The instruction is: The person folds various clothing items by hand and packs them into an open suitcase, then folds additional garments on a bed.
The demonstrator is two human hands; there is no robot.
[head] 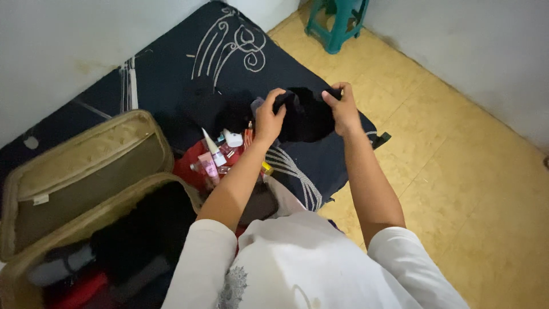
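**Black garment held up over the mattress**

Nearest, lying open beside the dark mattress [171, 63]: a tan suitcase [86, 171], lid tipped back, dark and red clothes bunched inside. Spilling just off the suitcase's far corner, on a red cloth [186, 163]: small tubes and bottles [220, 151], white, pink and red. Reaching out above the mattress, both arms in white sleeves. Pinching one top edge of a black garment [306, 117]: left hand [269, 120], fingers closed on the cloth. Gripping the other top edge: right hand [343, 109], also closed tight. Hanging between the two hands, over the mattress's patterned cover, the garment itself, slack and crumpled. Spreading beside the mattress: yellow tiled floor [469, 171]. Standing farthest, past the mattress's far end near the wall: a green plastic stool [337, 23].
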